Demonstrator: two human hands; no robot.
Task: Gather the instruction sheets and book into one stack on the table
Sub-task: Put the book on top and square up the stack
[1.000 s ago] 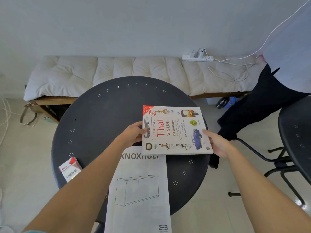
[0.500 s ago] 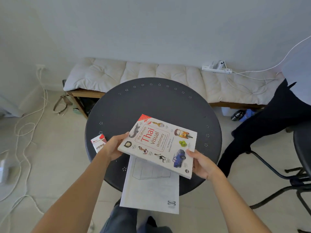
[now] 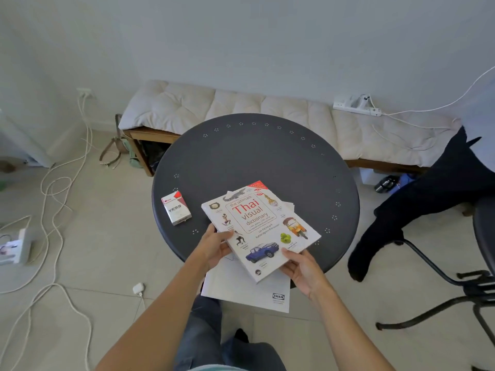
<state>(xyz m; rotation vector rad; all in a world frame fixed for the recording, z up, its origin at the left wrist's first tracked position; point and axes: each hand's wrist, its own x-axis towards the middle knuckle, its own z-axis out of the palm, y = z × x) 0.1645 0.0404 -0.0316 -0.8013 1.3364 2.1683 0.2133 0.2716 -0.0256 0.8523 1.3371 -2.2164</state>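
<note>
Both hands grip the book (image 3: 261, 228) — left hand (image 3: 214, 247) w/ thumb on the cover's left edge and fingers under, right hand (image 3: 302, 269) pinching the near right corner, thumb on top. Book sits tilted over the instruction sheets (image 3: 246, 290) at the near edge of the round dark table (image 3: 254, 156); the sheets overhang the rim toward the person. A cigarette pack (image 3: 176, 211) lies just left of the book, not touching — a bench cushion (image 3: 241, 108) is behind the table.
</note>
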